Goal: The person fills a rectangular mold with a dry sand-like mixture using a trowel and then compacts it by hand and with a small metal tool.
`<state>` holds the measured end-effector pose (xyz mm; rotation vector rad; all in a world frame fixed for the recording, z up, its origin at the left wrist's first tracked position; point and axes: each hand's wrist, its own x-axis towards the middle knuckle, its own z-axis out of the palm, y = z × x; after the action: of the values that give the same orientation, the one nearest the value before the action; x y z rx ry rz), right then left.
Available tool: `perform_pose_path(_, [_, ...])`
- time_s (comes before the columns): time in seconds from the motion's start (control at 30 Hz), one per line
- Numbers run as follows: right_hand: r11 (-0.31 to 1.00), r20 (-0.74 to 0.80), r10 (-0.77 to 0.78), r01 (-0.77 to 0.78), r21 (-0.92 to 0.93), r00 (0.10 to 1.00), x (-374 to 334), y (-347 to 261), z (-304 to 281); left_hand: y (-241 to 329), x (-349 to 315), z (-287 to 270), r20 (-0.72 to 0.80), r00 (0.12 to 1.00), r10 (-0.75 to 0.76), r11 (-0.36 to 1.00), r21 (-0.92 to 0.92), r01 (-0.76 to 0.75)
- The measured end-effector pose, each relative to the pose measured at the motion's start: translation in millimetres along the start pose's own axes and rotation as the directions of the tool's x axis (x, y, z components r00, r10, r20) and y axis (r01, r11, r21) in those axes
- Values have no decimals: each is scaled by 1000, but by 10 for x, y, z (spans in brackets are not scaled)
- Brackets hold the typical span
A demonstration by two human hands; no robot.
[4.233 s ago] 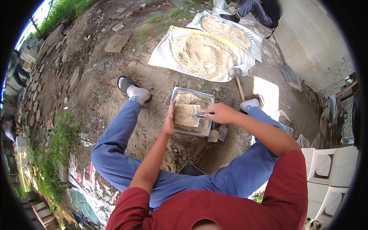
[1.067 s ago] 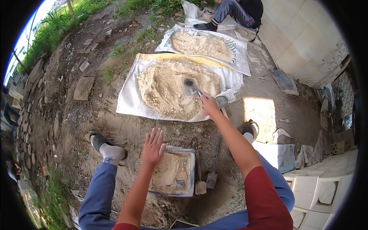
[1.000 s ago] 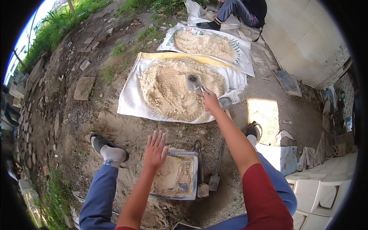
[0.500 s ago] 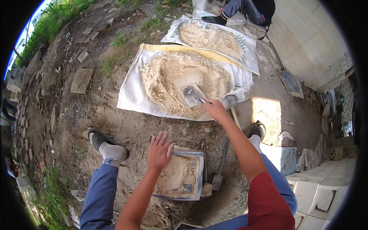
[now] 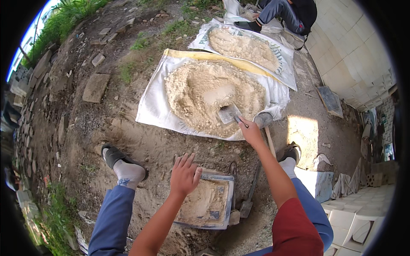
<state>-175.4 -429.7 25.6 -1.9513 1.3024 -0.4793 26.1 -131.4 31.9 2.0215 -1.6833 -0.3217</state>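
Observation:
My right hand (image 5: 253, 133) grips the handle of a square-bladed trowel (image 5: 228, 114). The blade rests at the near side of a heap of pale, crumbly sandy mix (image 5: 185, 87), with some mix at its far edge. Beneath the heap lies a white woven sack (image 5: 149, 104) with a yellow band. My left hand (image 5: 184, 177) is open, palm down and fingers stretched, at the far left corner of a rectangular framed mould (image 5: 230, 198). Pale mix fills much of the mould; whether the hand touches its rim I cannot tell.
A second sack (image 5: 285, 64) with mix lies beyond, near a seated person (image 5: 284, 17). Right of the heap is a hammer-like tool (image 5: 264, 120) with a wooden handle. A thin metal tool (image 5: 247, 207) lies beside the mould. Flat stones (image 5: 96, 88) dot the left ground; tiles lean right.
The trowel has drawn slightly nearer and to the right across the heap, and mix now shows at its far edge. My left hand stays by the mould. The whole view has shifted a little.

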Motion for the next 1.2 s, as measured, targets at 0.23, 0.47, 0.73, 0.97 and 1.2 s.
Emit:
perform_pose_path(0.23, [994, -77, -40, 47, 95, 996, 477, 12, 332, 9, 8, 18, 0, 1000, 4, 1000, -2, -4])
perform_pose_path(0.47, [997, -63, 35, -40, -72, 997, 598, -467, 549, -19, -40, 15, -10, 1000, -24, 999, -33, 24])
perform_pose_path(0.73, [873, -246, -324, 188, -451, 914, 475, -607, 221, -11, 2, -3, 21, 1000, -22, 1000, -2, 22])
perform_pose_path(0.97, [990, -162, -51, 72, 122, 985, 999, -490, 496, 14, 1, 54, 1, 1000, -24, 999, -26, 24])
perform_pose_path(1.2, [958, 220, 228, -259, 124, 949, 587, -442, 157, -29, -46, 89, -20, 1000, -22, 1000, -19, 21])
